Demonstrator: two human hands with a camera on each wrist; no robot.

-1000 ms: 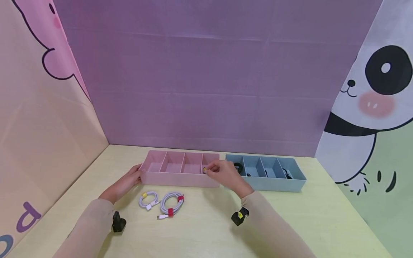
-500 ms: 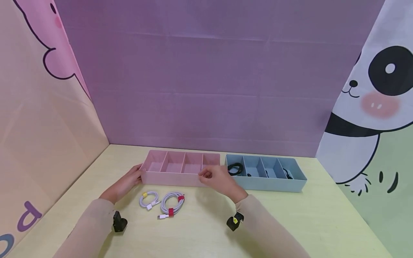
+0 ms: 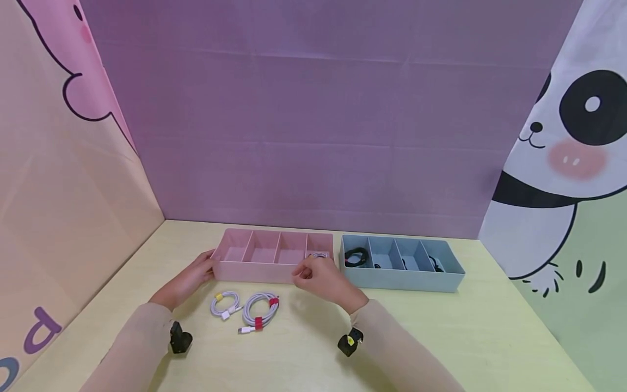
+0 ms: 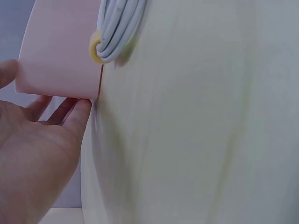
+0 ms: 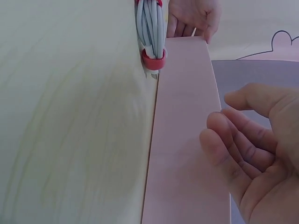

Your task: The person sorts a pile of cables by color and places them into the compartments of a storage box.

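A pink divided box (image 3: 274, 272) stands on the table, its left end held by my left hand (image 3: 195, 275). In the left wrist view, the thumb is at the rim and the fingers (image 4: 77, 119) are against the end wall. My right hand (image 3: 325, 280) hovers before the box's right end, fingers loosely bent, holding nothing. Just behind it, a white coiled cable (image 3: 320, 255) shows in the rightmost pink compartment, partly hidden. On the table lie a small white cable (image 3: 225, 304) with a yellow tie and a larger white cable (image 3: 261, 312) with red ties.
Beside the pink box, to the right, is a blue divided box (image 3: 411, 279). A black coiled cable (image 3: 356, 257) lies in its left compartment, and small dark items show in the others. A purple cloth wall (image 3: 313, 136) closes off the back.
My right hand has let go of the yellow-tied cable in the rightmost pink compartment and moved left and toward me. The left hand stays on the box.
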